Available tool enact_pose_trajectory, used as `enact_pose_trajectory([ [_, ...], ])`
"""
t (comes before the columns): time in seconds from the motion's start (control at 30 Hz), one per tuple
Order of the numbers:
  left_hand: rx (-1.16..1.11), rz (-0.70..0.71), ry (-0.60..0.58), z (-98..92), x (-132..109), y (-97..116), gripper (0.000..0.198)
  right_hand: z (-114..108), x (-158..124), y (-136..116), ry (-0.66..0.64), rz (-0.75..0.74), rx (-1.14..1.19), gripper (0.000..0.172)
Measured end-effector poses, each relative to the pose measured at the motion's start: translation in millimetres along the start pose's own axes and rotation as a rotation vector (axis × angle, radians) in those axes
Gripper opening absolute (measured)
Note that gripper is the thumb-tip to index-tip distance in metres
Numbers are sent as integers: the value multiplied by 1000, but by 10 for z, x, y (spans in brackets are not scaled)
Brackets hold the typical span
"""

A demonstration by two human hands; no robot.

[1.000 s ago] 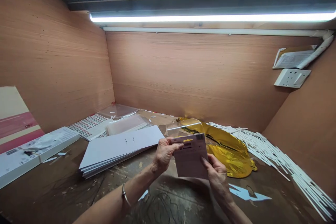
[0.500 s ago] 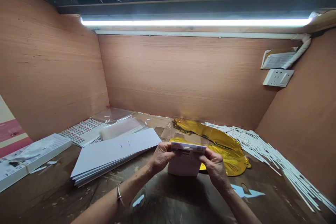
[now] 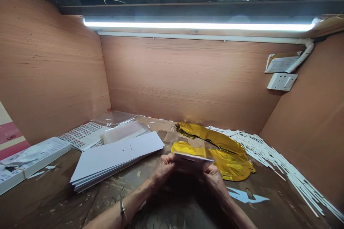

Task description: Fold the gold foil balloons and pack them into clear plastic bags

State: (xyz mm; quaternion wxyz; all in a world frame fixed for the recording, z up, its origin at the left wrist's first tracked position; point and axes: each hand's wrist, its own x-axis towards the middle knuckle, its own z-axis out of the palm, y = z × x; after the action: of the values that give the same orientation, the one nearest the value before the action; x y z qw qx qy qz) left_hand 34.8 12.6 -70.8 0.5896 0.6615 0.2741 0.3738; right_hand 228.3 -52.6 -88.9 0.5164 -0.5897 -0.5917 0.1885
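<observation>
Our left hand (image 3: 164,169) and right hand (image 3: 214,179) hold a printed card (image 3: 192,160) up over the counter (image 3: 107,202), tilted nearly edge-on, so we can't read its face. The fingers (image 3: 168,159) of both hands are clamped on its side edges, and the card sits between them, just above the dark, scuffed wood.

As far as we can judge, everything around the fingers is still in loose supply, with no assembled piece in view. Just beyond and to the right of the fingers, crinkled gold foil balloons (image 3: 228,161) lie flat, their metallic skin creased and shiny. Farther right, thin white sticks (image 3: 271,161) spread in a long, straight-lined drift. To the left of the fingers sits a neat stack of white card sheets (image 3: 115,161), with smooth matte faces. Beyond that stack are glossy clear plastic sleeves (image 3: 114,118) and a sheet of printed labels (image 3: 82,136).
</observation>
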Motion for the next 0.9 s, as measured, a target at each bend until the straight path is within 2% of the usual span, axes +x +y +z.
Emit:
enact_pose_trajectory([
  [0.1, -64, 0, -28, 9, 20, -49, 38, -5, 19, -60, 4, -35, 101, 19],
  [0.3, -27, 24, -4, -4, -7, -226, 37, 53, -32, 68, -124, 63, 206, 24],
  [0.4, -24, 13, -11, -9, -11, -283, 36, 66, -45, 67, -143, 77, 131, 29],
  [0.5, -32, -63, -9, -23, 47, -283, 38, 76, -18, -34, -131, 129, -2, 31],
  [0.6, 34, -115, 60, -5, 165, -176, 53, 84, 80, -134, -75, 184, -96, 29],
  [0.67, 251, -171, 162, 46, 223, -51, 73, 53, 177, -164, -43, 218, -170, 31],
  [0.73, 670, -187, 272, 123, 225, 63, 84, -45, 273, -163, -24, 251, -270, 32],
  [0.77, 896, -141, 283, 166, 209, 96, 84, -130, 316, -149, -6, 264, -329, 33],
  [0.83, 1236, 20, 169, 244, 167, 98, 78, -382, 392, -83, 66, 279, -460, 34],
  [0.9, 1391, 135, -54, 299, 142, 32, 70, -740, 455, 45, 182, 308, -602, 33],
])
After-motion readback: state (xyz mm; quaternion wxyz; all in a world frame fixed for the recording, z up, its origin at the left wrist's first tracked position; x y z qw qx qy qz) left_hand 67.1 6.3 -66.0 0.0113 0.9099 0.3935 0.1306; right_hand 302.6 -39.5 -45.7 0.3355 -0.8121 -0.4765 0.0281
